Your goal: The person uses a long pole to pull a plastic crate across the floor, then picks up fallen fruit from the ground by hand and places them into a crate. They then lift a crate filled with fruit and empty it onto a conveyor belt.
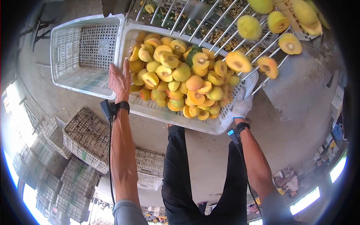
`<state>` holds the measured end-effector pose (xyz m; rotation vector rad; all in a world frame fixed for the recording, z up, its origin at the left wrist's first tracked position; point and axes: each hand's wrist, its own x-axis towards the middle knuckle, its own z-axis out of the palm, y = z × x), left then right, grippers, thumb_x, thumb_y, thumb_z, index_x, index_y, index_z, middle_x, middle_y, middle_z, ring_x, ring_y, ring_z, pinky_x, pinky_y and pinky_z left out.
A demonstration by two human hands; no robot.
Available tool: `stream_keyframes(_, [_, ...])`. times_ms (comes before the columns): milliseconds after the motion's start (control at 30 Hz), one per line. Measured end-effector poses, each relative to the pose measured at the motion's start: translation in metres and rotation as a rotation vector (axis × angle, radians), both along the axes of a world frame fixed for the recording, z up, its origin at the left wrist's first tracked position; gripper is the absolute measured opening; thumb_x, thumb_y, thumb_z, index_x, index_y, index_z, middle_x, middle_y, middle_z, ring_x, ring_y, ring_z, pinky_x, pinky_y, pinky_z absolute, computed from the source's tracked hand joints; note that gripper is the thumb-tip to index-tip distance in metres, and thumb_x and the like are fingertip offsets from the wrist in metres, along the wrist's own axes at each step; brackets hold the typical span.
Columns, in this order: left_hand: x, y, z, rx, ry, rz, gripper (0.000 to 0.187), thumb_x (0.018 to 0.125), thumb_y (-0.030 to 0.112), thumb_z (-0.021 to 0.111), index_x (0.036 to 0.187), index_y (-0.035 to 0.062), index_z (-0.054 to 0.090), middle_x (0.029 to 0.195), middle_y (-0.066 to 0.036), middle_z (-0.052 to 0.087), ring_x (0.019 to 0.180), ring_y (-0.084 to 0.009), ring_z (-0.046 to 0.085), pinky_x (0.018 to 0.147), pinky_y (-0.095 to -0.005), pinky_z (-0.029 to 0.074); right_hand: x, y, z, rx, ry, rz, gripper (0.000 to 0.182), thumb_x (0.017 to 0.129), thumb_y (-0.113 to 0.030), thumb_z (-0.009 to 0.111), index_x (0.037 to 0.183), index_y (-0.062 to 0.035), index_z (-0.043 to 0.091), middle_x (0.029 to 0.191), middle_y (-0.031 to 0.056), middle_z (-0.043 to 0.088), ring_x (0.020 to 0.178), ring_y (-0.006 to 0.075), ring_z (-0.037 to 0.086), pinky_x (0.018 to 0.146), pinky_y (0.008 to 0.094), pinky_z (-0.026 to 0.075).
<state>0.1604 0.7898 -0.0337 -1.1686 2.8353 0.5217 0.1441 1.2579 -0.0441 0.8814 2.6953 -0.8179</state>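
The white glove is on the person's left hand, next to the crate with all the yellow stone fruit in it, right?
Not quite: the head view shows the white glove on the person's right hand. It is next to the crate with the yellow stone fruit in it, just as you said.

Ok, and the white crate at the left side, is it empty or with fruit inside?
Empty, as far as seen: the left crate shows its bare perforated bottom, no fruit.
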Motion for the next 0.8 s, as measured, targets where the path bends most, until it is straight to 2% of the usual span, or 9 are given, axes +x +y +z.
stream_keyframes(67, [0.007,-0.005,-0.008,-0.084,0.052,-0.057,0.051,0.097,0.049,0.063,0.105,-0.0004,0.056,0.100,-0.024,0.063,0.091,-0.0452,0.062,0.077,-0.0523,0.049,0.006,0.004,-0.006,0.020,0.080,0.092,0.039,0.100,-0.031,0.061,0.124,0.0004,0.058,0.112,0.0213,0.069,0.102,0.0381,0.068,0.089,0.0449,0.052])
stream_keyframes(100, [0.009,-0.006,-0.013,-0.110,0.063,-0.060,0.051,0.097,0.049,0.063,0.104,-0.0001,0.056,0.098,-0.024,0.063,0.090,-0.0451,0.062,0.076,-0.0522,0.049,0.009,0.007,-0.009,0.032,0.120,0.138,0.039,0.100,-0.030,0.062,0.124,0.0002,0.057,0.112,0.0216,0.069,0.101,0.0385,0.067,0.089,0.0447,0.051])
stream_keyframes(200, [0.008,-0.001,-0.012,-0.184,0.080,-0.051,0.051,0.096,0.051,0.063,0.099,0.0011,0.056,0.094,-0.021,0.063,0.086,-0.0445,0.062,0.073,-0.0519,0.049,0.004,0.006,-0.009,0.094,-0.017,0.038,0.037,0.096,-0.024,0.065,0.122,0.0002,0.057,0.111,0.0218,0.069,0.101,0.0376,0.068,0.089,0.0438,0.052])
stream_keyframes(367, [0.005,-0.001,-0.011,-0.243,0.047,-0.057,0.052,0.096,0.053,0.063,0.094,0.0019,0.054,0.093,-0.019,0.063,0.085,-0.0441,0.064,0.070,-0.0529,0.050,0.029,0.035,-0.047,-0.237,0.204,0.027,0.037,0.092,-0.022,0.070,0.120,-0.0004,0.059,0.110,0.0183,0.072,0.102,0.0323,0.069,0.089,0.0415,0.053])
stream_keyframes(467, [0.004,0.001,-0.012,-0.263,0.028,-0.053,0.054,0.095,0.055,0.062,0.092,0.0020,0.053,0.093,-0.019,0.063,0.084,-0.0442,0.065,0.068,-0.0533,0.050,0.011,0.012,-0.013,-0.034,0.044,0.064,0.039,0.095,-0.021,0.068,0.126,0.0007,0.061,0.114,0.0167,0.073,0.103,0.0301,0.070,0.090,0.0397,0.053])
stream_keyframes(667, [0.001,0.001,-0.010,-0.254,0.031,-0.054,0.052,0.095,0.054,0.062,0.091,0.0028,0.051,0.092,-0.018,0.062,0.083,-0.0438,0.064,0.067,-0.0533,0.051,-0.010,-0.018,0.021,0.004,-0.033,-0.044,0.040,0.097,-0.024,0.066,0.128,0.0013,0.062,0.121,0.0176,0.071,0.105,0.0300,0.071,0.090,0.0413,0.053])
stream_keyframes(800, [0.007,0.002,-0.008,-0.246,0.026,-0.069,0.049,0.096,0.051,0.062,0.094,0.0035,0.050,0.093,-0.018,0.060,0.084,-0.0435,0.064,0.067,-0.0536,0.051,-0.002,-0.013,0.014,0.002,0.042,0.011,0.043,0.097,-0.029,0.066,0.128,0.0014,0.062,0.117,0.0178,0.072,0.103,0.0302,0.071,0.089,0.0414,0.053])
